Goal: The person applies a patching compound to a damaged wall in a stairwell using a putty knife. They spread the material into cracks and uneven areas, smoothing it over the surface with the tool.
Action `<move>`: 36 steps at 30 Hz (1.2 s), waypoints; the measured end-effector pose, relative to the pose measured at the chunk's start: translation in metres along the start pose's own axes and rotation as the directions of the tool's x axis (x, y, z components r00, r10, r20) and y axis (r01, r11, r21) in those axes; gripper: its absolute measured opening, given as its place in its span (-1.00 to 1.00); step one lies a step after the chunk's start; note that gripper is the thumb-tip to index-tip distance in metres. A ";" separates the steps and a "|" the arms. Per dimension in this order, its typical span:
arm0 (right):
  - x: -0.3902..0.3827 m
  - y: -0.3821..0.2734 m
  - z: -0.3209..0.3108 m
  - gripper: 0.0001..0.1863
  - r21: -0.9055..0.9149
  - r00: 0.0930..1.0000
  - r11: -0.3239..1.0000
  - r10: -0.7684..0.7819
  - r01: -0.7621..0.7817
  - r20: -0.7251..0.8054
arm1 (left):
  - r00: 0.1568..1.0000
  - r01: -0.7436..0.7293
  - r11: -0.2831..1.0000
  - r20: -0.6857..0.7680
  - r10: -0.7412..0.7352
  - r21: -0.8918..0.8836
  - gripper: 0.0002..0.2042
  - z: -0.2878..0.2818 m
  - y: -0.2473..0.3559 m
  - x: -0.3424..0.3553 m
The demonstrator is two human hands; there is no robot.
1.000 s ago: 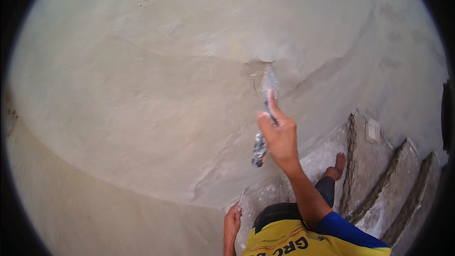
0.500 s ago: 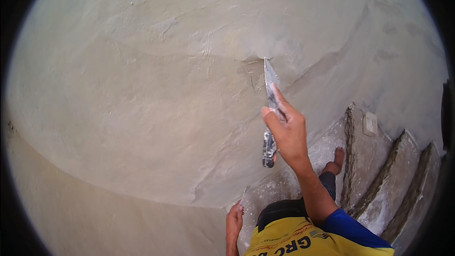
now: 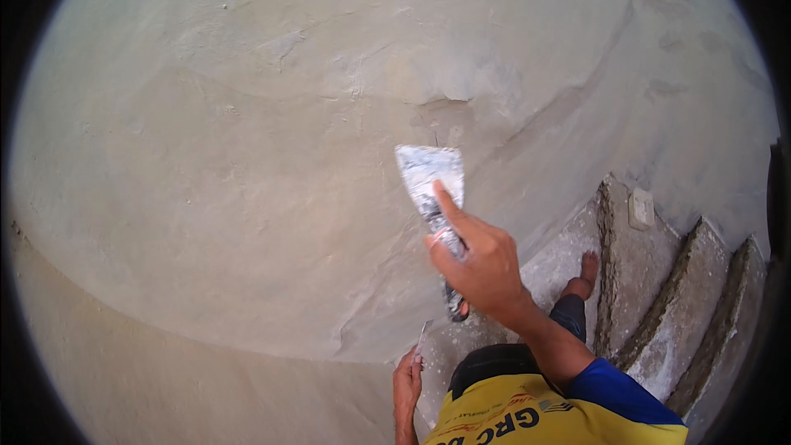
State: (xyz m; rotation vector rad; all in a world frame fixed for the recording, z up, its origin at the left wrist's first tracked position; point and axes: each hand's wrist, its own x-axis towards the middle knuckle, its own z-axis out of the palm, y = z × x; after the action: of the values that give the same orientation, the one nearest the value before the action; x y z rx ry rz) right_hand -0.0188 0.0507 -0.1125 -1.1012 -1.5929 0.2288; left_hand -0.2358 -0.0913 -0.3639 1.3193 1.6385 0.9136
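Observation:
My right hand [image 3: 482,268] grips a putty knife [image 3: 428,169], index finger stretched along its handle toward the wide blade, which is coated in pale filler. The blade is over the plastered wall [image 3: 239,165], just below a darker scraped patch [image 3: 445,111] with a short ragged edge along its top; whether it touches the wall I cannot tell. My left hand [image 3: 405,383] is low at the bottom centre, closed on a thin metal blade [image 3: 422,339] held upright, seen edge-on.
Rough concrete steps [image 3: 643,297] run down the right side, with my bare foot [image 3: 585,276] on the landing beside them. A pale rectangular piece [image 3: 640,208] is at the top step's end by the wall. A curved seam crosses the wall at lower left.
My right hand has moved down from the ragged edge and turned the knife from nearly edge-on to show its flat blade. The patch below the edge looks smoother. My left hand is nearly still.

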 end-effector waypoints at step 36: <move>-0.012 0.026 0.016 -0.24 -0.033 1.000 0.999 -0.017 0.018 0.012 | 1.000 0.019 1.000 0.021 -0.019 0.014 -0.65 0.003 0.002 0.000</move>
State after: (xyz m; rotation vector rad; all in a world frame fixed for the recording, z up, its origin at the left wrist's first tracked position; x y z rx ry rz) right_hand -0.0192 0.0619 -0.1431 -1.1126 -1.6213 0.1986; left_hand -0.2320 -0.0910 -0.3635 1.3165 1.6415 0.8758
